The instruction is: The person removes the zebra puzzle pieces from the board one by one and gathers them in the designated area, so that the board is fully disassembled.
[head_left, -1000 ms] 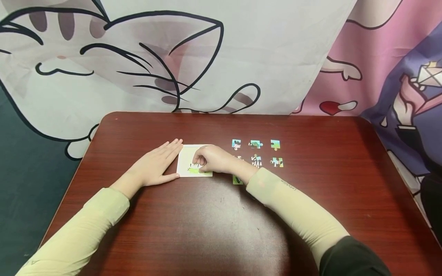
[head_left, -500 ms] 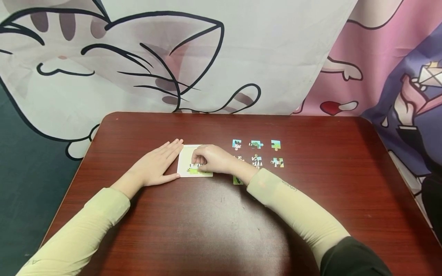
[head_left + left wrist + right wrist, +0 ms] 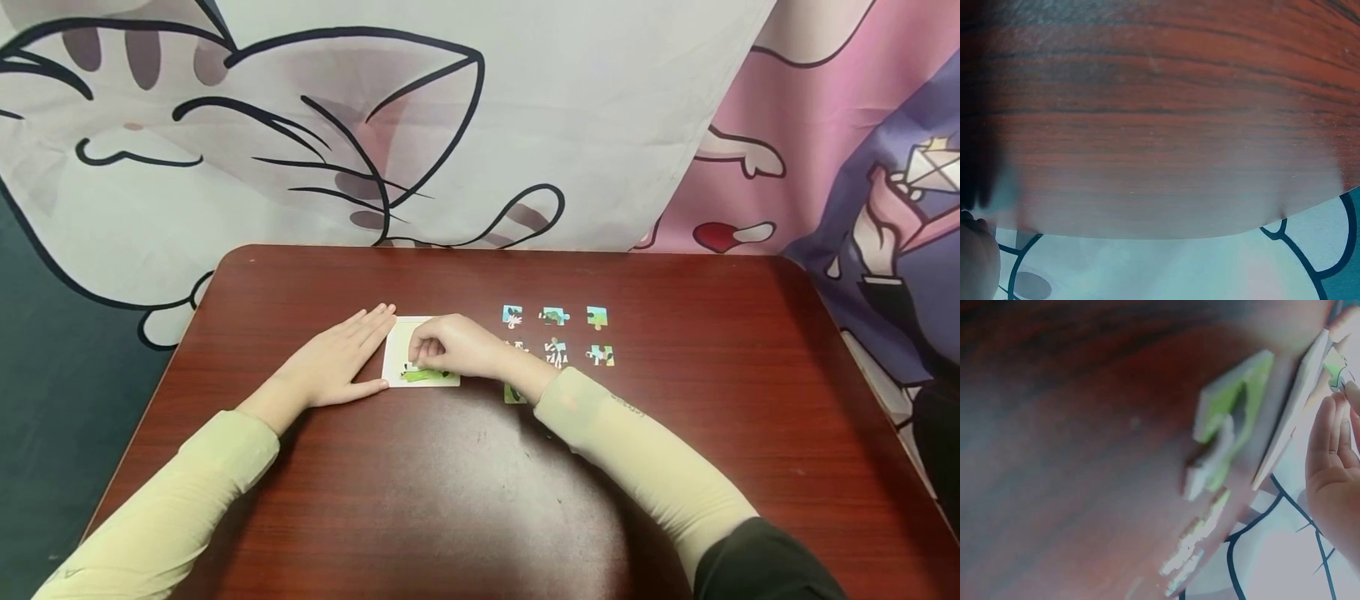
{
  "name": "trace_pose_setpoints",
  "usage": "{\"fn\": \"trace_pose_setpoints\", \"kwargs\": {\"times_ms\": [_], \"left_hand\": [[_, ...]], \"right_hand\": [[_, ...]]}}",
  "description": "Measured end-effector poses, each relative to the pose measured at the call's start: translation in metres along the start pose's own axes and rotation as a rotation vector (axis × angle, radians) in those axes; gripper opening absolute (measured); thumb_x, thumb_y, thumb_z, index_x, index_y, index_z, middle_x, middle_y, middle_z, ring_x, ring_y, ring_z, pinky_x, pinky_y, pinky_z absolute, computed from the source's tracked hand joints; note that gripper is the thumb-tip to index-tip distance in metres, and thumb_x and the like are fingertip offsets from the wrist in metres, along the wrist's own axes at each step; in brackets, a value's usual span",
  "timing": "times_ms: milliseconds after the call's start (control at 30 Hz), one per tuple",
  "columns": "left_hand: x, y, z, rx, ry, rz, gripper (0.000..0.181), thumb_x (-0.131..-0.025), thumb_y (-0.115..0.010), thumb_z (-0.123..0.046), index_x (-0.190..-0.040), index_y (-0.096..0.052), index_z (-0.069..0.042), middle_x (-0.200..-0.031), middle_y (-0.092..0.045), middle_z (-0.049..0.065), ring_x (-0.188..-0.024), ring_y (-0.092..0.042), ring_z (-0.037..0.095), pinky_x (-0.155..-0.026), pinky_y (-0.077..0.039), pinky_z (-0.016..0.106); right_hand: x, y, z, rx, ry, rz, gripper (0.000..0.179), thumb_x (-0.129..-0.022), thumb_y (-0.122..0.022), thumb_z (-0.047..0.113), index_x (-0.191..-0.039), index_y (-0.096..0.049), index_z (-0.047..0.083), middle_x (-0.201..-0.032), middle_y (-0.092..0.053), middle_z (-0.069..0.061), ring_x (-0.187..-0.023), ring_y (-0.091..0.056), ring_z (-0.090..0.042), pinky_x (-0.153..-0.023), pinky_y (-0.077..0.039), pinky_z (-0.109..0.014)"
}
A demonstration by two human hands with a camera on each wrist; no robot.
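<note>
A small pale puzzle tray point(image 3: 392, 367) lies on the table, with a green strip of puzzle point(image 3: 426, 377) along its lower part. Flat on the table at its left is my left hand point(image 3: 333, 358), fingers straight, fingertips and thumb touching the tray's left edge. My right hand point(image 3: 461, 346) is over the tray with fingers curled. In the right wrist view its fingertips pinch a green and white puzzle piece point(image 3: 1336, 365) at the tray surface; the fingers partly hide it. The left wrist view shows mostly bare table and a blurred bit of a hand at its left edge.
Right of the tray several loose puzzle pieces point(image 3: 555, 316) lie in rows on the brown table point(image 3: 675, 433). My right wrist partly covers one green piece point(image 3: 513, 395). A cloth with a cat drawing point(image 3: 585, 100) hangs behind the table's far edge.
My right hand has shifted slightly left over the tray, and more of the green strip shows beneath it. My left hand stays in place.
</note>
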State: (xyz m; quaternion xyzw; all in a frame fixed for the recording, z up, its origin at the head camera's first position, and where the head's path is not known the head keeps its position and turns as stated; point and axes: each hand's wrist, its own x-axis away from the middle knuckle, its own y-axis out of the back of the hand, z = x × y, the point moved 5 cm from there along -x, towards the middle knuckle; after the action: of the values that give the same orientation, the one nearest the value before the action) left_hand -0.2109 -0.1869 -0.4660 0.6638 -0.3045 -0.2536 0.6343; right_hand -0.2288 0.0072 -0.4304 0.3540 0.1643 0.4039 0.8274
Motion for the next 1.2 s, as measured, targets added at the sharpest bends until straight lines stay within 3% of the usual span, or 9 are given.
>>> {"fn": "trace_pose_setpoints", "kwargs": {"times_ms": [400, 1200], "left_hand": [[0.001, 0.001, 0.0, 0.0, 0.0, -0.011, 0.098, -0.099, -0.064, -0.056, -0.165, -0.027, 0.006, -0.175, -0.025, 0.022, -0.163, -0.028, 0.036, -0.133, -0.027, 0.051], [0.0, -0.003, 0.001, 0.013, 0.007, -0.006, 0.098, -0.1, -0.062, -0.057, -0.167, -0.024, 0.004, -0.176, -0.022, 0.02, -0.164, -0.025, 0.035, -0.134, -0.027, 0.051]], "right_hand": [[0.016, 0.025, 0.002, 0.026, -0.022, -0.042, 0.005, -0.097, -0.073, 0.006, -0.098, -0.077, 0.009, -0.095, -0.075, -0.002, -0.086, -0.068, -0.01, -0.08, -0.057, -0.014], [0.092, 0.066, -0.034, 0.008, -0.144, -0.095, 0.009, -0.094, -0.077, 0.004, -0.096, -0.08, 0.012, -0.091, -0.075, 0.002, -0.082, -0.067, -0.01, -0.081, -0.062, -0.026]]}}
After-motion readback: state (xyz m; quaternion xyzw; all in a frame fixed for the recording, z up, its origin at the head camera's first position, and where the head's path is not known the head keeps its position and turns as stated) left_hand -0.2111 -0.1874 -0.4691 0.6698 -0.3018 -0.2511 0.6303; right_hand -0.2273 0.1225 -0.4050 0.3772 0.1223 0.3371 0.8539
